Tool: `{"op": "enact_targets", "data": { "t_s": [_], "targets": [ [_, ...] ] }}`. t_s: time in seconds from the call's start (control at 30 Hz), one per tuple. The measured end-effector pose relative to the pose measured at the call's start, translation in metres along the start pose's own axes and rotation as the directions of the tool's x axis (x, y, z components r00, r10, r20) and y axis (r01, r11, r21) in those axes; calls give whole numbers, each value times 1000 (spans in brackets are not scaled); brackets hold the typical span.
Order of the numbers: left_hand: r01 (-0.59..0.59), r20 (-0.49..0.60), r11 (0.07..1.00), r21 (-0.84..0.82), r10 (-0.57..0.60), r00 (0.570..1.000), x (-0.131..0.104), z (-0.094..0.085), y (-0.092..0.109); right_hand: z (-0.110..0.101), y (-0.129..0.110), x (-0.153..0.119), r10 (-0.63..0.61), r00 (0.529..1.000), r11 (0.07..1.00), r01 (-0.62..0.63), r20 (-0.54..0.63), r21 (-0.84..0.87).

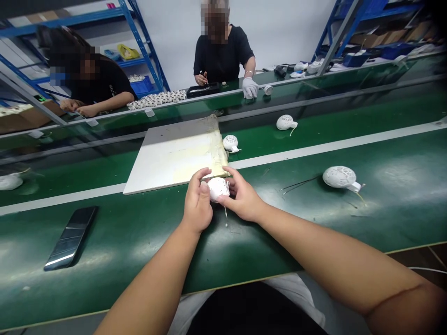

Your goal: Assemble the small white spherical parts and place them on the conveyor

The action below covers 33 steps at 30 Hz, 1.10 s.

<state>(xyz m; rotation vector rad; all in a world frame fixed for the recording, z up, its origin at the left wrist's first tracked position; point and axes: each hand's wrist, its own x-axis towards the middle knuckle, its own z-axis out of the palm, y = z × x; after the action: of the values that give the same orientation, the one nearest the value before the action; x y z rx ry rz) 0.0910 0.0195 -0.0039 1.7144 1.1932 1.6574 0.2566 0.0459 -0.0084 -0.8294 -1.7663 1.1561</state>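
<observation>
Between my two hands, just above the green work surface, is a rounded white plastic housing (219, 189) with a short thin wire hanging below it. My left hand (198, 200) grips its left side, the thumb pressed along it. From the right, my right hand (244, 195) holds it with the thumb at its lower edge and the fingers partly behind it. A similar white housing with a lattice shell (230, 143) lies beyond my hands, beside the right edge of a white board (174, 151).
More white lattice housings lie to the right, one nearer (339, 177) and one farther (286, 122). A dark phone (71, 238) rests at the left. Two people sit across the bench; one wears a white glove (250, 88). Dark thin wires (300, 184) lie right of my hands.
</observation>
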Motion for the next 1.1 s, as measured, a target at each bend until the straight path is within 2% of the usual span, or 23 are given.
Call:
{"op": "enact_targets", "data": {
  "t_s": [0.03, 0.1, 0.17, 0.2, 0.33, 0.43, 0.5, 0.53, 0.6, 0.67, 0.73, 0.8, 0.87, 0.93, 1.0, 1.07, 1.1],
  "targets": [
    [49, 20, 999, 8, -49, 999, 1, -3, -3, -2, 0, 1, -69, 997, 995, 67, -26, -75],
    [148, 149, 988, 42, -153, 977, 4, -7, -6, -5, -1, 2, -204, 979, 950, 190, -31, -250],
    [205, 282, 976, 78, -219, 934, 7, -10, -7, -8, -3, 3, -307, 952, 875, 286, 11, -390],
    [217, 310, 972, 85, -233, 922, 8, -10, -7, -10, -3, 4, -345, 938, 837, 326, 38, -439],
    [227, 250, 973, -41, -210, 945, 8, -4, -5, -14, -3, 6, -416, 907, 736, 375, 62, -564],
    [214, 189, 964, -156, -184, 965, 9, -1, -10, -18, 3, 9, -375, 927, 762, 313, 9, -567],
    [206, 107, 963, -175, -190, 976, 17, -9, -20, -19, 11, 12, -314, 949, 817, 257, -25, -517],
    [207, 43, 967, -151, -203, 978, 26, -18, -28, -19, 15, 14, -279, 959, 845, 224, -43, -486],
    [249, -124, 968, -35, -251, 960, 50, -48, -47, -18, 23, 19, -206, 975, 892, 151, -85, -426],
    [370, -313, 919, 138, -314, 897, 80, -90, -66, -16, 29, 25, -151, 978, 924, 88, -142, -373],
    [517, -484, 771, 371, -315, 817, 106, -138, -82, -14, 32, 30, -130, 970, 943, 57, -204, -327],
    [574, -558, 684, 450, -286, 779, 120, -181, -93, -12, 34, 34, -122, 961, 956, 47, -248, -288],
    [613, -591, 620, 489, -281, 756, 123, -211, -99, -10, 35, 36, -114, 957, 964, 42, -266, -262],
    [637, -608, 569, 520, -277, 744, 120, -228, -102, -8, 34, 36, -107, 956, 969, 38, -275, -244],
    [625, -615, 538, 566, -231, 754, 118, -230, -105, -7, 33, 36, -102, 952, 971, 33, -287, -237],
    [570, -596, 530, 628, -145, 790, 126, -218, -106, -6, 30, 36, -97, 949, 972, 26, -301, -233],
    [517, -557, 535, 668, -101, 824, 133, -205, -106, -5, 30, 36, -90, 947, 974, 19, -308, -226]
  ]
}}
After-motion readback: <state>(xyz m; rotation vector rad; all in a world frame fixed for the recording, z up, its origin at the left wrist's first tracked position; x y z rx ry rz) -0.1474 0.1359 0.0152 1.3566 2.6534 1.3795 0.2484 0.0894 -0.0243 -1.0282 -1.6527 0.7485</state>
